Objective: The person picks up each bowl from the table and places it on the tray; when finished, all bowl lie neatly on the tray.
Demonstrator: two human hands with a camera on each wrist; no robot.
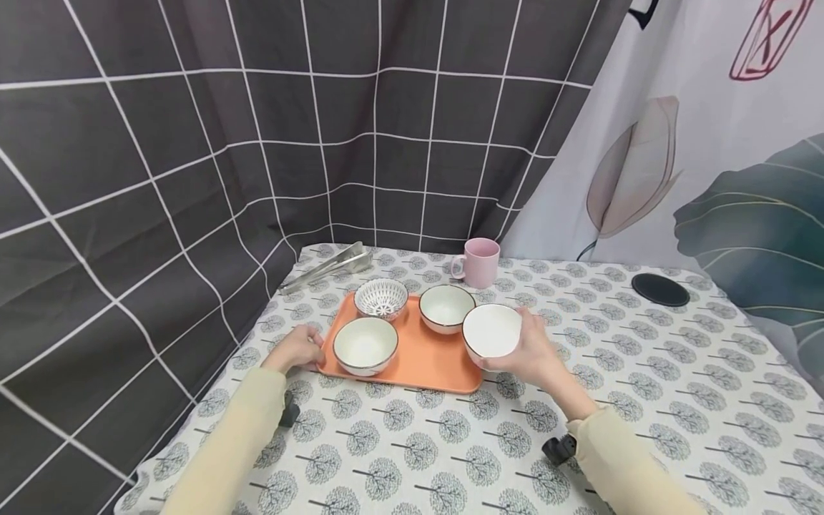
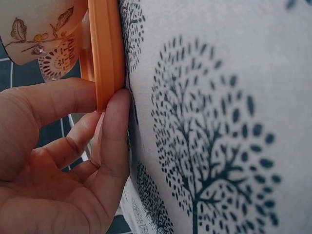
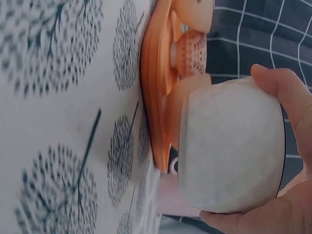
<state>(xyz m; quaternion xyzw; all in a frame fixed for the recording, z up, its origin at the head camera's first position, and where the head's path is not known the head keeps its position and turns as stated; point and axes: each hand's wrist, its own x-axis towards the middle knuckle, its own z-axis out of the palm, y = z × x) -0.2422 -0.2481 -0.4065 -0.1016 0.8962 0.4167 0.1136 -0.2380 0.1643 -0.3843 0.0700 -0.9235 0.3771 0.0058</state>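
Observation:
My right hand grips a white bowl with a dark rim by its sides, over the right end of an orange tray. The right wrist view shows the held bowl raised off the tablecloth. At the tray's left end, my left hand pinches the edge between thumb and fingers; the left wrist view shows the tray's rim between them. On the tray stand a cream bowl at front left, a black-patterned bowl behind it, and a pale green bowl at back right.
Behind the tray stands a pink mug. Metal tongs lie at the back left. A black round disc lies far right on the tree-print tablecloth. Dark checked curtain hangs along the back and left.

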